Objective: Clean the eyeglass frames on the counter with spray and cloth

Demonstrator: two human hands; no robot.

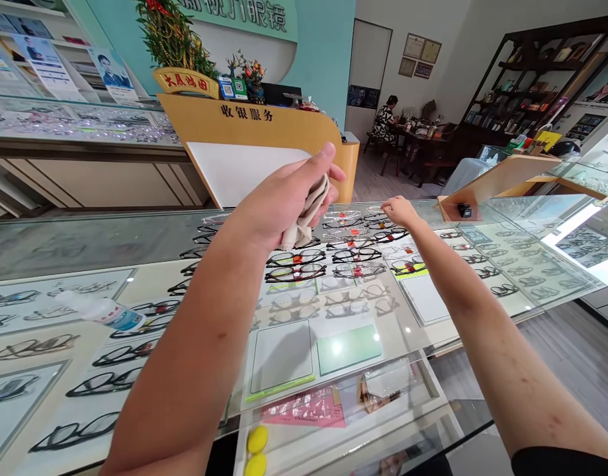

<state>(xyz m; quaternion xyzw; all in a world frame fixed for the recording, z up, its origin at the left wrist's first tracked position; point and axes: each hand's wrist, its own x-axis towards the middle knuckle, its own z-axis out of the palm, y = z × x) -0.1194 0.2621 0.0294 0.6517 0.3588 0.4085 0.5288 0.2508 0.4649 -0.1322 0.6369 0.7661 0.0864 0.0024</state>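
My left hand [288, 192] is raised over the glass counter [159, 241], its fingers closed round a beige cloth [306, 218] that hangs below the palm. Farther right, my right hand [399, 211] reaches to the back of the rows of eyeglasses [357, 254], with its fingertips at a pair near the far edge. Whether those fingers grip the frame is too small to tell. Several dark-framed glasses [296, 272] with red tags lie between and in front of my hands.
A white spray bottle [118, 314] lies at the left. An open drawer [427, 383] is below the glass. A wooden-framed mirror [497, 178] stands at the right. Beyond are a cashier desk [284, 125] and a seated person [384, 122].
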